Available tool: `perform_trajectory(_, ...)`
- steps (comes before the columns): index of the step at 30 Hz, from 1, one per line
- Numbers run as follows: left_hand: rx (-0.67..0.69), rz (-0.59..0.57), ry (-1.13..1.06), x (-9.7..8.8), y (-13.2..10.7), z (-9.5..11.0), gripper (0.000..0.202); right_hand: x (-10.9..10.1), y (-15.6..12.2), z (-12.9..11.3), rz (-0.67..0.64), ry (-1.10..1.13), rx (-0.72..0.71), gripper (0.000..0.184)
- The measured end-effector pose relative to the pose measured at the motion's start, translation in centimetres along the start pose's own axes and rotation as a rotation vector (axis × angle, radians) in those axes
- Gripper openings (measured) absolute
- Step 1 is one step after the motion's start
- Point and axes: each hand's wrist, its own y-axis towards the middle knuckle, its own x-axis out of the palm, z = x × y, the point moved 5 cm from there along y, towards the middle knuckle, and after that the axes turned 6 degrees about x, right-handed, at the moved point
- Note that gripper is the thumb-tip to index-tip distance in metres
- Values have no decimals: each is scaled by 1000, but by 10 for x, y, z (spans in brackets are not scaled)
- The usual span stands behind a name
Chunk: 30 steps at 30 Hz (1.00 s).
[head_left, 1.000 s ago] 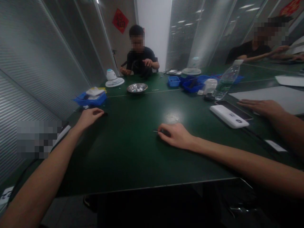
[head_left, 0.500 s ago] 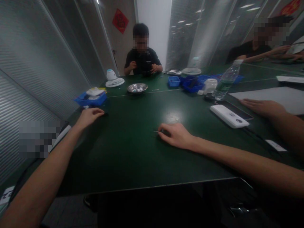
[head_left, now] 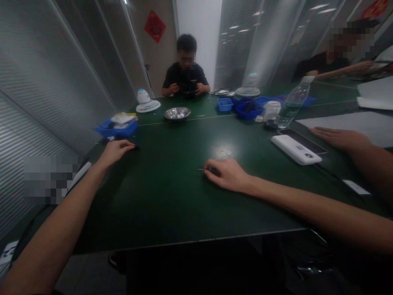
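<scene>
My left hand [head_left: 115, 151] rests on the green table [head_left: 166, 205] at the left, its thumb and fingers pinched on a small black piece [head_left: 136, 147] at the tips. The piece is too small and dark to name. Nearer the middle, my right hand [head_left: 229, 174] lies on its side with the fingers curled round a slim tool. Its thin metal shaft [head_left: 201, 169] pokes out to the left. Most of the tool is hidden inside the fingers, so its exact kind is unclear. The two hands are well apart.
Beyond my left hand stands a blue tray [head_left: 118, 128]; a metal bowl [head_left: 177, 118] holds small pieces. At right are a white power bank [head_left: 296, 150], a phone [head_left: 307, 141], a water bottle [head_left: 293, 104] and another person's hand [head_left: 340, 139] on paper. A person [head_left: 186, 76] sits opposite.
My hands have hardly moved. The person opposite has shifted a little to the right with head lowered. At far right, a white sheet has risen off the table.
</scene>
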Motion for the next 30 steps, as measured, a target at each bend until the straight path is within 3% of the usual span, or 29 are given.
perform_trajectory(9, 294, -56, 312, -4, -5, 27, 46, 1, 1, 0, 5, -13, -2, 25)
perform_trajectory(17, 332, 15, 460, 12, -11, 31, 48, 2, 0, 1, 10, -14, -3, 25)
perform_trajectory(30, 323, 56, 408, 7, -12, 47, 36, 2, 1, 2, -1, -23, 0, 26)
